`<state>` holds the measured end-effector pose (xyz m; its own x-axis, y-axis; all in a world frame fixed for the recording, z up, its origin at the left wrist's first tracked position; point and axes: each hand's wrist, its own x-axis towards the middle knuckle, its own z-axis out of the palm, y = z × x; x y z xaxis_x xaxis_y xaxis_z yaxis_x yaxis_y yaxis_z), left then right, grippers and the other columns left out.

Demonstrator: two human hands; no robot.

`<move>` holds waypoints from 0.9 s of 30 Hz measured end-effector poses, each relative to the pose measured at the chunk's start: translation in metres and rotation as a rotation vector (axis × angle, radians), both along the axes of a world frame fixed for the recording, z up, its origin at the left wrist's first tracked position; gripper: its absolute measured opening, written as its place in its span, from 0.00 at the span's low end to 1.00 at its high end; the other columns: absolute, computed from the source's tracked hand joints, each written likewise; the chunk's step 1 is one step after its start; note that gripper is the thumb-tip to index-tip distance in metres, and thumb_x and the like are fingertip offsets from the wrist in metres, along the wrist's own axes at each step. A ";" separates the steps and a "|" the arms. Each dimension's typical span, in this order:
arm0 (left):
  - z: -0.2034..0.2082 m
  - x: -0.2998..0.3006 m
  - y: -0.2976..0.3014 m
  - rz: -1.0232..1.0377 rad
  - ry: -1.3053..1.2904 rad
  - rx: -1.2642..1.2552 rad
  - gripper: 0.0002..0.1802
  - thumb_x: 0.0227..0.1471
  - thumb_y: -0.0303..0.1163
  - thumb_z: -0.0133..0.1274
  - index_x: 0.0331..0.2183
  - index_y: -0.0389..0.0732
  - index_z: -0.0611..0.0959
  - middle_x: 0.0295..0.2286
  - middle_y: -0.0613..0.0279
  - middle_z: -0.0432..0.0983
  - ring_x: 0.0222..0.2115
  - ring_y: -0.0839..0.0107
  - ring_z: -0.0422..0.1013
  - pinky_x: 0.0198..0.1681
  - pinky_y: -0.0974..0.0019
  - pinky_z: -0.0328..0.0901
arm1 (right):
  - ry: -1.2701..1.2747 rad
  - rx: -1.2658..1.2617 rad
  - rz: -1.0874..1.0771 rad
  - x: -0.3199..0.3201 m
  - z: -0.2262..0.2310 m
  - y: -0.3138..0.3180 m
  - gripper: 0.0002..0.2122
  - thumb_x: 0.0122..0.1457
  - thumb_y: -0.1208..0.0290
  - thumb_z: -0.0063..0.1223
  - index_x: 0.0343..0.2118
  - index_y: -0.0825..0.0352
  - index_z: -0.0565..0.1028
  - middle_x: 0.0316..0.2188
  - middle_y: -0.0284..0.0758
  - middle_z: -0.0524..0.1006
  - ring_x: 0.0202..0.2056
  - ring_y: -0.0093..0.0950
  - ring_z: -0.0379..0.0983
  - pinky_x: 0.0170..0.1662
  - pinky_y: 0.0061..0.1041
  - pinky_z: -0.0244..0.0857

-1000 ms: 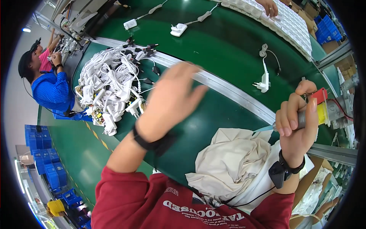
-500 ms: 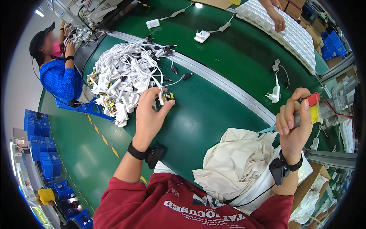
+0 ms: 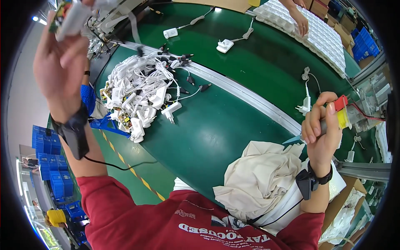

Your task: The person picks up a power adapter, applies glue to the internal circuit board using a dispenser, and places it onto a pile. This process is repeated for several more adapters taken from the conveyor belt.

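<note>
White plastic adapter housing [image 3: 74, 23], circuit board exposed on one side: raised at far left, blurred, gripped by fingers and thumb of the left hand [image 3: 60, 68]. Right hand [image 3: 321, 137], near right: fingers wrapped around a grey-barrelled dispenser [image 3: 343, 119] with yellow collar, red top piece and tapered pale-blue nozzle. Nozzle points left by the far edge of a crumpled cream cloth [image 3: 262, 175]; contact cannot be told. Hands well apart.

Surface: smooth green tabletop [image 3: 200, 146], slightly glossy, curving in the lens. On its left, a tangled heap of white cords and adapters [image 3: 141, 89]: glossy thin loops, blocky housings, black plug ends, some bare boards. Cloth at near right, matt, deeply folded. Green top shows between heap and cloth.

Edges: straight silvery metal rail [image 3: 246, 98] bounds the tabletop on the far side. Beyond it, a darker green surface [image 3: 258, 66] carries three corded white adapters, spaced well apart: two far [image 3: 170, 33] [image 3: 225, 46], one at right [image 3: 306, 105]. Far right: gridded array of white blocks [image 3: 321, 48], another person's hand [image 3: 301, 24] over it.

Room: green floor [image 3: 143, 183] with yellow-dashed line at left; stacked blue plastic bins [image 3: 46, 139] farther left; open brown cardboard box [image 3: 356, 187] at near right.
</note>
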<state>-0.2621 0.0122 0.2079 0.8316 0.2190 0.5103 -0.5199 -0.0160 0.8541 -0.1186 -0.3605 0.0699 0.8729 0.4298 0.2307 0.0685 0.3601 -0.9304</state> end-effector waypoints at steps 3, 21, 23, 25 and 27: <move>0.007 0.013 0.025 0.090 -0.052 0.102 0.26 0.62 0.33 0.32 0.57 0.28 0.54 0.51 0.45 0.59 0.29 0.79 0.70 0.15 0.85 0.62 | 0.013 0.014 -0.010 0.003 0.000 0.000 0.12 0.65 0.59 0.37 0.36 0.63 0.63 0.11 0.22 0.54 0.10 0.11 0.48 0.12 0.12 0.45; -0.136 0.158 -0.182 -0.414 0.215 -0.180 0.18 0.54 0.30 0.43 0.47 0.38 0.68 0.39 0.58 0.73 0.38 0.75 0.72 0.24 0.77 0.67 | -0.027 -0.009 -0.174 0.009 -0.001 -0.013 0.10 0.64 0.62 0.40 0.33 0.64 0.64 0.09 0.23 0.54 0.08 0.13 0.46 0.11 0.15 0.41; -0.196 0.144 -0.205 -0.441 0.491 -0.379 0.16 0.55 0.29 0.42 0.46 0.39 0.66 0.41 0.54 0.72 0.36 0.70 0.73 0.23 0.73 0.68 | -0.018 -0.026 -0.214 0.011 0.002 -0.013 0.10 0.63 0.63 0.40 0.33 0.64 0.64 0.09 0.23 0.54 0.08 0.13 0.46 0.11 0.15 0.41; -0.245 0.127 -0.223 -0.596 0.670 -0.492 0.18 0.55 0.29 0.42 0.48 0.39 0.65 0.43 0.55 0.71 0.39 0.68 0.73 0.28 0.72 0.71 | -0.005 0.031 -0.175 0.015 0.001 -0.014 0.09 0.60 0.64 0.47 0.31 0.64 0.66 0.10 0.23 0.59 0.10 0.11 0.50 0.13 0.14 0.44; -0.262 0.109 -0.243 -0.673 0.741 -0.517 0.18 0.55 0.27 0.42 0.49 0.39 0.64 0.45 0.55 0.70 0.41 0.67 0.72 0.30 0.70 0.71 | 0.014 0.039 -0.165 0.018 -0.004 -0.013 0.09 0.59 0.65 0.51 0.30 0.64 0.67 0.11 0.22 0.61 0.11 0.10 0.52 0.13 0.14 0.45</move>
<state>-0.1531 -0.2312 -0.0539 0.9206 -0.3464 -0.1802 0.3487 0.5219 0.7785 -0.1004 -0.3740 0.0657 0.9340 0.2715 0.2321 0.1171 0.3811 -0.9171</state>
